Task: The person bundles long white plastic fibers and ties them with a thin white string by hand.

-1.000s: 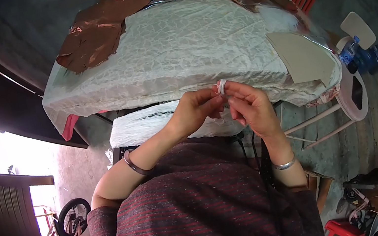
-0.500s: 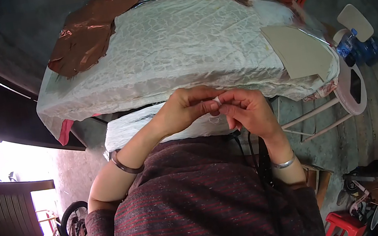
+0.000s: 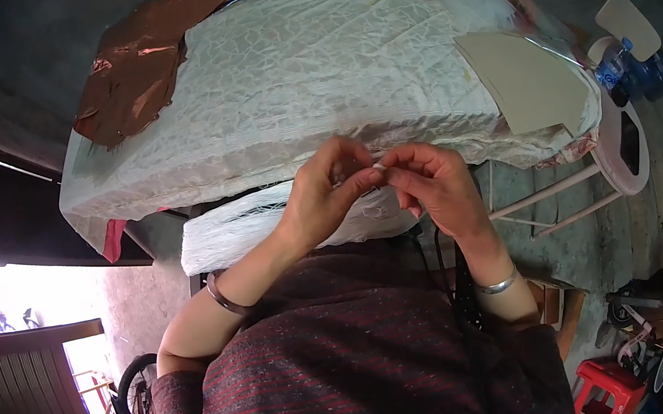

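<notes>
My left hand (image 3: 324,191) and my right hand (image 3: 437,186) meet fingertip to fingertip, just in front of the table's near edge. Pinched between their thumbs and index fingers is a small white piece (image 3: 379,166), too small to tell its kind. Below and behind the hands lies a thick bundle of white threads (image 3: 235,230), over the lap or a support that I cannot make out. A table draped in pale patterned cloth (image 3: 317,69) stands beyond, its hanging edge close to my knuckles.
Brown shiny sheeting (image 3: 127,88) lies along the table's far side, and a beige card (image 3: 525,78) at its right. A white stool (image 3: 622,149), blue plastic bottles (image 3: 661,77) and a red stool (image 3: 606,391) stand to the right. A bicycle wheel (image 3: 130,394) is at lower left.
The left fingers have loosened and curled upward, while thumb and fingertip stay at the white piece. More of the white piece was visible before. The view has shifted slightly.
</notes>
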The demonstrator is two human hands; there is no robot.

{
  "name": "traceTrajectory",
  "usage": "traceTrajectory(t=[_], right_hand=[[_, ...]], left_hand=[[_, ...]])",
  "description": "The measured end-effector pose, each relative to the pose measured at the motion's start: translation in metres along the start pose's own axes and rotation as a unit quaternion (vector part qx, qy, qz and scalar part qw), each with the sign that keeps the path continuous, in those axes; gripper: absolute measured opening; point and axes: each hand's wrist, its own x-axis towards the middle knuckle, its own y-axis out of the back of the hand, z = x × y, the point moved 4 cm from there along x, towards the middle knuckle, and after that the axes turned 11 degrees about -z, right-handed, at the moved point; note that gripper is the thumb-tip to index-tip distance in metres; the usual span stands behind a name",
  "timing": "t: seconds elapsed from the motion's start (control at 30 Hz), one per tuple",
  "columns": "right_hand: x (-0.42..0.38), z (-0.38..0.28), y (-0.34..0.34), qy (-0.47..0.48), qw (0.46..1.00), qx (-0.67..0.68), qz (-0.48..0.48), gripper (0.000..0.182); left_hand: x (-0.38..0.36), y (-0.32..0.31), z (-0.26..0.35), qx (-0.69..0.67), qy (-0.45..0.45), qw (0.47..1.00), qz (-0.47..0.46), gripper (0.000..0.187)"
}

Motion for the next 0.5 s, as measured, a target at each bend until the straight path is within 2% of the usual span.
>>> traceTrajectory(t=[0.1,0.17,0.2,0.27,0.3,0.37,0.5], right_hand=[[0.0,-0.001,-0.002,0.002,0.998,-0.055,-0.015,0.011],[0.0,-0.006,-0.001,0.066,0.989,-0.13,0.02,0.01],[0.001,-0.005,-0.002,0.064,0.989,-0.129,0.022,0.01],[0.0,-0.011,-0.002,0.172,0.967,-0.177,0.066,0.011],[0.002,-0.01,0.0,0.172,0.967,-0.176,0.066,0.011],[0.0,-0.015,0.003,0.239,0.923,-0.281,0.109,0.015],[-0.003,-0.017,0.002,0.282,0.888,-0.337,0.136,0.016]], left_hand=[[0.009,-0.005,0.01,-0.063,-0.032,0.996,-0.049,0.019],[0.013,-0.007,0.002,-0.109,-0.037,0.992,-0.056,0.022],[0.014,-0.009,0.0,-0.11,-0.036,0.992,-0.057,0.022],[0.015,-0.012,0.002,-0.136,-0.041,0.99,0.003,0.017],[0.015,-0.014,0.002,-0.136,-0.041,0.99,0.002,0.017],[0.014,-0.016,0.002,-0.086,-0.043,0.995,0.028,0.016],[0.018,-0.02,0.007,0.006,-0.049,0.998,0.028,0.02]])
